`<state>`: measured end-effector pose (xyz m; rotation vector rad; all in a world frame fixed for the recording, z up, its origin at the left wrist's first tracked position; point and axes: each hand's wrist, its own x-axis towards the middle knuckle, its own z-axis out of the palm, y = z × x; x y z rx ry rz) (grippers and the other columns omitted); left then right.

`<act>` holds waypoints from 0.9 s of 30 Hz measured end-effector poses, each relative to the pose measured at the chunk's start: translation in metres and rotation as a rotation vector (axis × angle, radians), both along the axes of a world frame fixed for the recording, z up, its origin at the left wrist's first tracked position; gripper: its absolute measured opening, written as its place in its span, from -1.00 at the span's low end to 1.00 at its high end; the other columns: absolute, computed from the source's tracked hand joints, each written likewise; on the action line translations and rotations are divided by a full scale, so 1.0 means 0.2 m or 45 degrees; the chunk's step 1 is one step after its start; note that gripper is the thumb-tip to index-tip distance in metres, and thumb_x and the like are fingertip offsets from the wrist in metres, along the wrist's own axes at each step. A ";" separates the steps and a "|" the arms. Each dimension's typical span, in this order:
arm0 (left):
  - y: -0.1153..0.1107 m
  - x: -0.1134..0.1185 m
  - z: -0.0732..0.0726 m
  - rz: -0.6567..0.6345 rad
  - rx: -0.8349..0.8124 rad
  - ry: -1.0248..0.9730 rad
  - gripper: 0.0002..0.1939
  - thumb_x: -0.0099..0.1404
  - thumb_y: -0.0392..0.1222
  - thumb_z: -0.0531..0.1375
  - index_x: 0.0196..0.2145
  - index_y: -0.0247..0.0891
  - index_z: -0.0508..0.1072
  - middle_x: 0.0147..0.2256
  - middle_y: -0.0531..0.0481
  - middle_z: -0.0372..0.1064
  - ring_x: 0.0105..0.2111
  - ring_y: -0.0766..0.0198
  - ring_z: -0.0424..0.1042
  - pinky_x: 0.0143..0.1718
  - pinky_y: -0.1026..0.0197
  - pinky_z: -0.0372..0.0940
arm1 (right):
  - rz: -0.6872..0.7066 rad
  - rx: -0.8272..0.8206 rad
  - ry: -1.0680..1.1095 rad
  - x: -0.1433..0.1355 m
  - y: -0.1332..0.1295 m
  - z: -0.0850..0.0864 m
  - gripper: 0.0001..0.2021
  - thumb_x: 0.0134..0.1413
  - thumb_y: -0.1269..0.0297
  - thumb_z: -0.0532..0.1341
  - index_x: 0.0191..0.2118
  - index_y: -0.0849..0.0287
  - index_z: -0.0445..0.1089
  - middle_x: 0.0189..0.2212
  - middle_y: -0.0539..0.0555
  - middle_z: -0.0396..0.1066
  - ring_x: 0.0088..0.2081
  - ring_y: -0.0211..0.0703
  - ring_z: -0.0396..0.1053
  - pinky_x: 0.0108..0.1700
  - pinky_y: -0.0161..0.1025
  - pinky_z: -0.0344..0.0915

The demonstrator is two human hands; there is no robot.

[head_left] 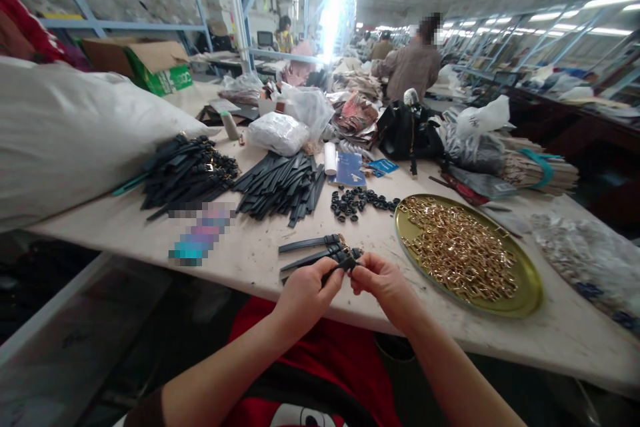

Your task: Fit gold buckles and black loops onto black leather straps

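Observation:
Near the table's front edge, my left hand [311, 287] pinches a black strap [344, 267] between thumb and fingers. My right hand [376, 278] is closed on the strap's other end, close to the left fingertips; what else it may hold is too small to tell. Just beyond my hands lie a few black straps with gold buckles [313, 250]. Farther back is a pile of plain black straps [285, 187], and to its right are scattered small black loops [356, 202]. A round gold tray [533, 287] at the right holds a heap of gold buckles [460, 250].
At the left a heap of buckled black straps [187, 170] lies against a large white sack [75, 127]. Behind stand a white roll [330, 159], a blue packet [351, 169], plastic bags [280, 132] and a black bag [407, 130]. Another person [413, 63] stands beyond the table.

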<state>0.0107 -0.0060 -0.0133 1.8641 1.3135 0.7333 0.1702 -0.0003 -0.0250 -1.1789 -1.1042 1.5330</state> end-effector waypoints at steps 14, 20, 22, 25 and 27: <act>-0.08 -0.05 -0.01 -0.078 -0.030 0.153 -0.71 0.25 -0.11 -0.06 -0.48 -0.23 0.38 -0.60 0.13 0.21 -0.57 0.39 0.19 -0.55 0.33 -0.04 | -0.265 0.319 -0.266 -0.05 -0.12 -0.05 -0.83 -0.11 0.18 0.25 -0.43 0.14 0.30 -0.64 -0.11 0.28 -0.58 -0.30 0.24 -0.48 -0.31 0.18; -0.04 -0.04 0.00 -0.212 -0.148 0.040 -0.71 0.24 -0.13 -0.05 -0.43 -0.23 0.43 -0.49 0.08 0.35 -0.46 0.33 0.29 -0.44 0.34 0.10 | -0.121 0.181 -0.266 -0.05 -0.11 -0.12 -0.79 -0.13 0.13 0.26 -0.44 0.17 0.35 -0.65 -0.07 0.30 -0.57 -0.28 0.24 -0.48 -0.29 0.19; -0.02 -0.05 0.00 -0.182 -0.203 -0.005 -0.77 0.22 -0.16 -0.02 -0.33 -0.23 0.40 -0.45 0.07 0.37 -0.44 0.32 0.30 -0.41 0.33 0.14 | -0.138 0.125 -0.224 -0.04 -0.09 -0.13 -0.77 -0.14 0.12 0.26 -0.40 0.18 0.37 -0.64 -0.06 0.31 -0.56 -0.27 0.25 -0.45 -0.27 0.20; 0.00 -0.05 -0.01 -0.148 -0.283 -0.061 -0.71 0.16 -0.27 0.01 -0.12 -0.23 0.26 -0.43 0.07 0.37 -0.44 0.33 0.31 -0.41 0.32 0.16 | -0.170 -0.010 -0.132 -0.04 -0.05 -0.15 -0.73 -0.16 0.09 0.28 -0.38 0.18 0.36 -0.66 -0.06 0.31 -0.56 -0.25 0.24 -0.44 -0.26 0.20; 0.02 -0.06 -0.02 -0.140 -0.318 -0.118 -0.68 0.15 -0.31 -0.01 -0.09 -0.22 0.20 -0.43 0.08 0.38 -0.44 0.34 0.33 -0.38 0.31 0.18 | -0.145 -0.072 -0.076 -0.06 -0.03 -0.15 -0.72 -0.18 0.08 0.28 -0.39 0.17 0.35 -0.67 -0.05 0.31 -0.57 -0.25 0.24 -0.45 -0.26 0.20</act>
